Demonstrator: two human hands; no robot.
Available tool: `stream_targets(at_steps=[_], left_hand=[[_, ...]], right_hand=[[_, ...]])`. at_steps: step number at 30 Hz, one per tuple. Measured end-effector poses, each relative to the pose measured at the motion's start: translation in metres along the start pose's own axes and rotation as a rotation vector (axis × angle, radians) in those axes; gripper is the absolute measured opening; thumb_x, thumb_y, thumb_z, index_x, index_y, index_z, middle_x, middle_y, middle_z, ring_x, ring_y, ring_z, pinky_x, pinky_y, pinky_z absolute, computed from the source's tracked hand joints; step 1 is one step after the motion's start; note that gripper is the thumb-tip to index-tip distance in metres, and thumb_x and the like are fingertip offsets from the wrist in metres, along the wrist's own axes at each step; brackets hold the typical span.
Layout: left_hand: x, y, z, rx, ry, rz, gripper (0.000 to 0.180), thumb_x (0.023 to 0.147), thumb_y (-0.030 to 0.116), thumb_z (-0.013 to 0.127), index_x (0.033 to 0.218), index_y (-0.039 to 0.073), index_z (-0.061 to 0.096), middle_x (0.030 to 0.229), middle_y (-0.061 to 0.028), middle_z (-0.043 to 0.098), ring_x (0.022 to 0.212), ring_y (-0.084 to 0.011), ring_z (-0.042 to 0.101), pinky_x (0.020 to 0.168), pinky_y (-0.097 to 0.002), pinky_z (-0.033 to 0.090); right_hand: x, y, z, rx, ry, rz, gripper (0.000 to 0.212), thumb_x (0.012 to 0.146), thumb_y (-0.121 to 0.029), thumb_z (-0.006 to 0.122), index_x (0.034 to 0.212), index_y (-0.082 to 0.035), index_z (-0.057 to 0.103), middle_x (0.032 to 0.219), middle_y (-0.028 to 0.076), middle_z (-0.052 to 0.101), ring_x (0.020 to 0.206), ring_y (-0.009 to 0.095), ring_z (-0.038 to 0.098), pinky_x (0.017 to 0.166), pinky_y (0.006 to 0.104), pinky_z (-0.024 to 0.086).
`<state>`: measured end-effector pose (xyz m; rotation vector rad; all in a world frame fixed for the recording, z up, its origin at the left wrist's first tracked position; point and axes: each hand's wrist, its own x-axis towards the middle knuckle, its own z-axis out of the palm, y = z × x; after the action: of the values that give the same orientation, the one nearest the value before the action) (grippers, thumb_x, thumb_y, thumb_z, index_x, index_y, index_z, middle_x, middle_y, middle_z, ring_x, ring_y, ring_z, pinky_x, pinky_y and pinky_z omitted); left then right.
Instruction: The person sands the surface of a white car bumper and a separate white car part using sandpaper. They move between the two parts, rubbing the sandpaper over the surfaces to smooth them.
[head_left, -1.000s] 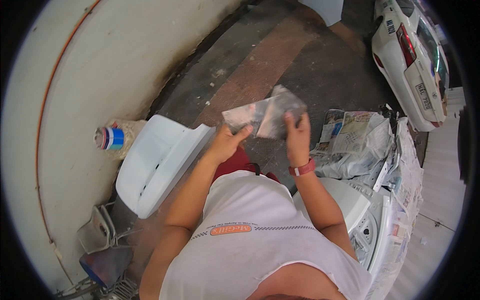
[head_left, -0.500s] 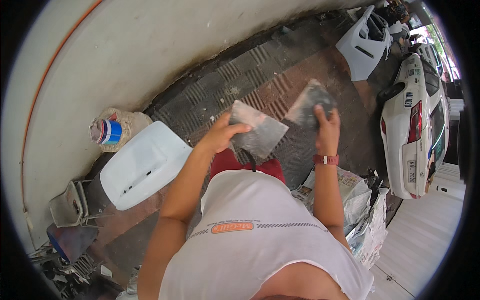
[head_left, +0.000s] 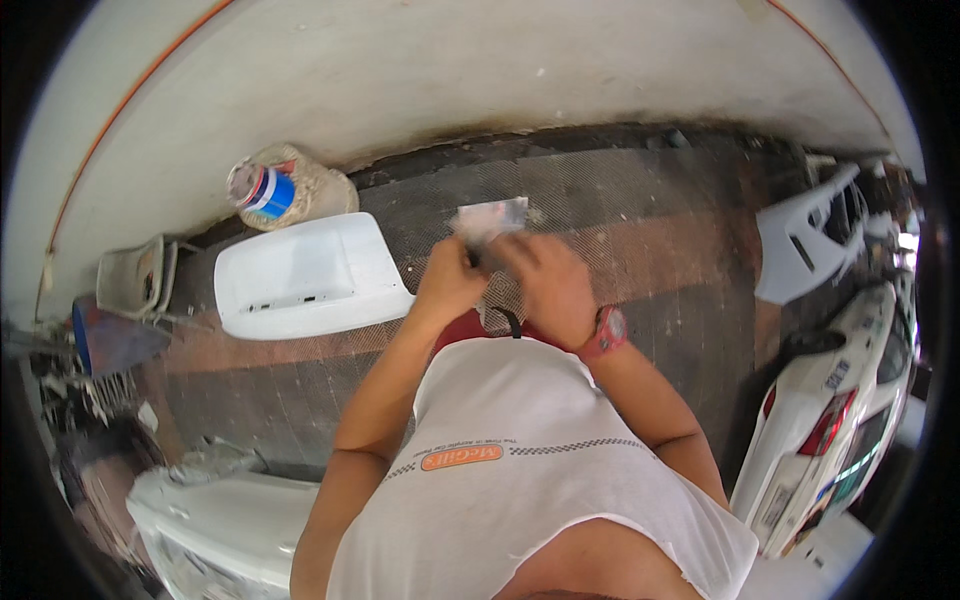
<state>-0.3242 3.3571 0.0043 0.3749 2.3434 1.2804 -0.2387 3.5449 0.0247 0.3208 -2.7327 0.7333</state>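
Observation:
My left hand (head_left: 450, 280) is closed on a thin flat rectangular plate (head_left: 508, 212), greyish with pale pink smears. It is held in front of my waist, its far edge pointing toward the wall. Right beside it, my right hand (head_left: 558, 290), with a red wristwatch (head_left: 608, 331) on its wrist, is curled in with its fingers blurred over the plate's near side. A dark patch lies between the two hands. Whether a second plate is in my right hand cannot be made out.
To the left lies a white car panel (head_left: 315, 280); behind it a blue-banded can (head_left: 265, 192) rests on a pale sack (head_left: 325, 195). A chair (head_left: 130, 280) stands far left. At right are a white bumper (head_left: 800, 240) and a white car (head_left: 825, 430); a white car part (head_left: 225, 520) lies lower left.
My hands have come together from apart. Earlier each held a smeared plate; now one plate shows plainly. The view has turned right, bringing a white car part in at lower left.

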Motion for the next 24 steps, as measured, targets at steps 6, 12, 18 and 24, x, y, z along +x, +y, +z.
stream_targets(at_steps=[6, 12, 18, 24], left_hand=[[0.021, 0.027, 0.029, -0.223, 0.071, 0.153, 0.052, 0.098, 0.019, 0.075, 0.142, -0.003, 0.056, 0.122, -0.027, 0.074, 0.105, -0.0379, 0.074, 0.096, -0.0447, 0.056], [0.075, 0.057, 0.083, -0.19, -0.061, 0.009, 0.041, 0.101, 0.026, 0.075, 0.13, -0.002, 0.069, 0.119, -0.0205, 0.077, 0.109, -0.0294, 0.074, 0.097, -0.0397, 0.054], [0.072, 0.064, 0.059, -0.566, 0.443, -0.087, 0.029, 0.101, 0.02, 0.074, 0.123, 0.0, 0.074, 0.111, -0.0095, 0.079, 0.102, -0.0168, 0.072, 0.093, -0.0359, 0.057], [0.051, 0.047, 0.037, -0.445, 0.391, -0.156, 0.032, 0.103, 0.022, 0.075, 0.125, 0.0, 0.074, 0.111, -0.0065, 0.077, 0.106, -0.0138, 0.068, 0.094, -0.0339, 0.055]], right_hand=[[-0.028, 0.188, -0.018, 0.257, -0.072, 0.479, 0.042, 0.105, -0.009, 0.059, 0.147, -0.007, 0.057, 0.129, 0.023, 0.07, 0.115, 0.041, 0.071, 0.098, 0.0467, 0.055], [0.027, 0.236, -0.038, 0.787, -0.287, 0.511, 0.019, 0.106, -0.015, 0.068, 0.116, -0.001, 0.075, 0.113, 0.009, 0.074, 0.102, 0.018, 0.07, 0.092, 0.0329, 0.053], [0.084, 0.249, -0.027, 0.985, -0.673, 0.46, 0.018, 0.105, -0.017, 0.073, 0.105, -0.001, 0.079, 0.092, 0.0, 0.074, 0.09, 0.007, 0.064, 0.083, 0.0262, 0.051], [0.122, 0.218, 0.002, 1.144, -0.662, 0.446, 0.017, 0.103, -0.017, 0.075, 0.098, -0.002, 0.079, 0.085, -0.003, 0.071, 0.075, 0.005, 0.055, 0.07, 0.0244, 0.044]])
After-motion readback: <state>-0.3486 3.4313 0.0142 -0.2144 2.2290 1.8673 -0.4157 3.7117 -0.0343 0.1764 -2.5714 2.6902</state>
